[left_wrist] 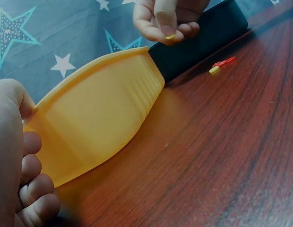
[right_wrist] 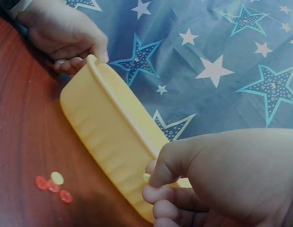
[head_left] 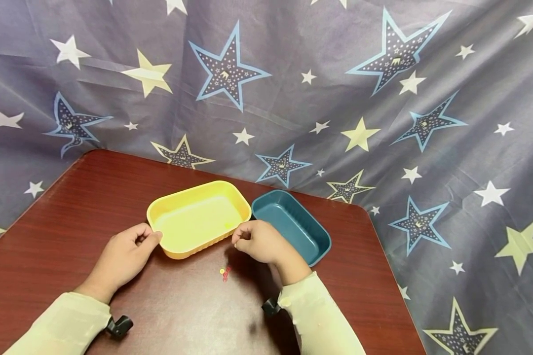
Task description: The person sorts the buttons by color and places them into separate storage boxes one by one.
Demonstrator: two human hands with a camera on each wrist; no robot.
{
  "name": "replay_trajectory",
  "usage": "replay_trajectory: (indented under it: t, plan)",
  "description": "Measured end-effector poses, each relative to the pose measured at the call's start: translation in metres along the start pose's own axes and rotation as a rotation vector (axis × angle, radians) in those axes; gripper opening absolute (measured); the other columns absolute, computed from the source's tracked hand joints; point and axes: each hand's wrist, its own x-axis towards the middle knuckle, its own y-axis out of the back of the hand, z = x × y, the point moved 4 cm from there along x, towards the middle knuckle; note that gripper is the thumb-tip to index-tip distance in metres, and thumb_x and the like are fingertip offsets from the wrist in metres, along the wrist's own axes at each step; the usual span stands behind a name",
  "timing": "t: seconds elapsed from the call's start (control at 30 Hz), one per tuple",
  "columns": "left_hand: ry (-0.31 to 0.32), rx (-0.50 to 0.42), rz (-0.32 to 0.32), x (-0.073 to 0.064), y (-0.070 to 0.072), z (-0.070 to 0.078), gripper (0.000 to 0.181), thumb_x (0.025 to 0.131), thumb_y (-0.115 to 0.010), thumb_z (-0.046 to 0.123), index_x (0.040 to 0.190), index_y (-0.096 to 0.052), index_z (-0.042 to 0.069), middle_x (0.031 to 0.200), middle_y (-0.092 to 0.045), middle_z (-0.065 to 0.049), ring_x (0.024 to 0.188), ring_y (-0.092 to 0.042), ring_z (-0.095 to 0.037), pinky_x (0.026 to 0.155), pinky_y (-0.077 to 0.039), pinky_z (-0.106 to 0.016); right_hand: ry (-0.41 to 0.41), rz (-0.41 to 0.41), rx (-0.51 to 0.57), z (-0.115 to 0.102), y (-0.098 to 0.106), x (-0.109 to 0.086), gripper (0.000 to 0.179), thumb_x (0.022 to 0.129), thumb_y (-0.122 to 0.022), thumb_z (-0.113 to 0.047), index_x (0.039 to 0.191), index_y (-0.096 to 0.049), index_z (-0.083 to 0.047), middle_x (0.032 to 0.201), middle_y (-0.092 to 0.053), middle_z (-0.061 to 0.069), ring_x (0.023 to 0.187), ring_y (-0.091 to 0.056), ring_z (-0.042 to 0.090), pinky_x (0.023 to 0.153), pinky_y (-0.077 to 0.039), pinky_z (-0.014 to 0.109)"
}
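My left hand (head_left: 125, 257) grips the near left corner of a yellow plastic basin (head_left: 187, 250), thumb over its rim. Above the basin's near right corner is my right hand (head_left: 263, 242), pinching a small yellow button (left_wrist: 170, 37) between thumb and forefinger. On the table in front of the basin lies a small cluster: one yellow button (right_wrist: 57, 178) and several red buttons (right_wrist: 53, 186). Inside the basin, near its right end, a small brighter yellow patch (head_left: 228, 225) shows.
A dark teal basin (head_left: 316, 228) stands right of the yellow one, partly behind my right forearm. Both sit on a reddish-brown wooden table (head_left: 169, 305). A grey curtain (head_left: 293, 118) with stars hangs along the table's back and right side.
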Motion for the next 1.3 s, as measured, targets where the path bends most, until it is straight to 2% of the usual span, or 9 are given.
replay_trajectory:
  t: [0.3,0.57,0.9,1.3]
  plan:
    - [0.004,0.002,-0.003,0.0,0.0,0.001,0.034,0.086,-0.047,0.059,0.073,-0.049,0.028,0.055,-0.04,0.0,0.05,-0.039,-0.015,0.046,-0.03,-0.029,-0.028,0.008,-0.017,-0.002,0.014,0.006,0.004,0.082,-0.063,-0.022,0.081,-0.065,-0.025,0.068,-0.059,-0.017,0.066,-0.051,0.005,0.06,-0.043,0.025]
    - [0.006,0.0,-0.007,0.0,0.001,0.002,0.033,0.085,-0.047,0.06,0.072,-0.049,0.029,0.054,-0.039,0.0,0.049,-0.038,-0.015,0.046,-0.029,-0.029,-0.102,0.041,0.028,-0.005,0.022,0.013,0.004,0.086,-0.062,-0.022,0.086,-0.065,-0.018,0.066,-0.059,-0.01,0.06,-0.054,0.007,0.057,-0.043,0.027]
    - [-0.002,0.004,-0.004,0.0,0.002,0.002,0.033,0.086,-0.048,0.059,0.072,-0.048,0.029,0.054,-0.04,0.001,0.05,-0.038,-0.015,0.046,-0.029,-0.029,-0.155,0.085,0.1,-0.01,0.031,0.028,0.007,0.088,-0.059,-0.017,0.091,-0.064,-0.013,0.066,-0.059,-0.003,0.055,-0.056,0.011,0.056,-0.045,0.029]
    - [-0.004,0.0,-0.003,0.001,0.0,0.0,0.033,0.086,-0.047,0.059,0.072,-0.048,0.029,0.054,-0.039,0.001,0.05,-0.038,-0.015,0.046,-0.029,-0.029,-0.179,0.128,0.037,-0.007,0.03,0.046,0.008,0.088,-0.059,-0.021,0.091,-0.065,-0.015,0.071,-0.058,-0.006,0.063,-0.052,0.013,0.056,-0.044,0.028]
